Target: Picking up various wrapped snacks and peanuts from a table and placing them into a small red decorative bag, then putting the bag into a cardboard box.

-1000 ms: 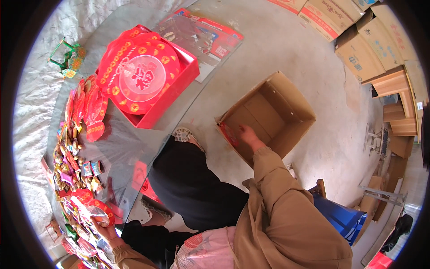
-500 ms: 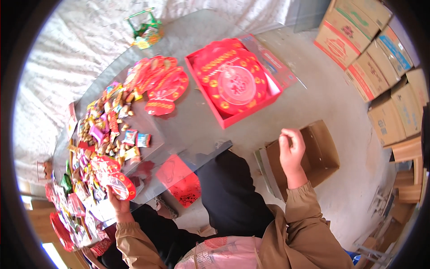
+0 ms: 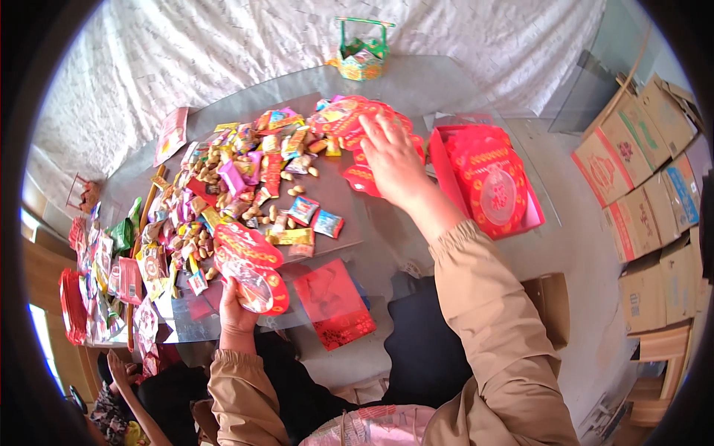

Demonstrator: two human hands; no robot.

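My left hand (image 3: pixel 238 318) grips the lower edge of a red gourd-shaped packet (image 3: pixel 249 249) with gold patterns and a clear round window. That packet is held over the near edge of a heap of wrapped sweets and peanuts (image 3: pixel 230 182). My right hand (image 3: pixel 392 160) reaches over a fanned pile of similar red packets (image 3: pixel 349 115), fingers stretched out and a little apart. It hides part of the pile, and whether it touches a packet is hard to tell. Right of it, a red box (image 3: pixel 444 165) holds a stack of red patterned packets (image 3: pixel 494 182).
A green-handled basket (image 3: pixel 362 59) stands at the glass table's (image 3: pixel 439 78) far edge. Several snack bags (image 3: pixel 111 275) lie at the left. A red patterned sheet (image 3: pixel 335 305) shows below the glass. An open carton (image 3: pixel 550 305) is by my right arm. Stacked cartons (image 3: pixel 647 178) line the right. Another person's hand (image 3: pixel 119 372) shows lower left.
My right hand has moved from above the open carton, forward and left to the pile of red packets. My left hand still holds its packet. The view has turned left.
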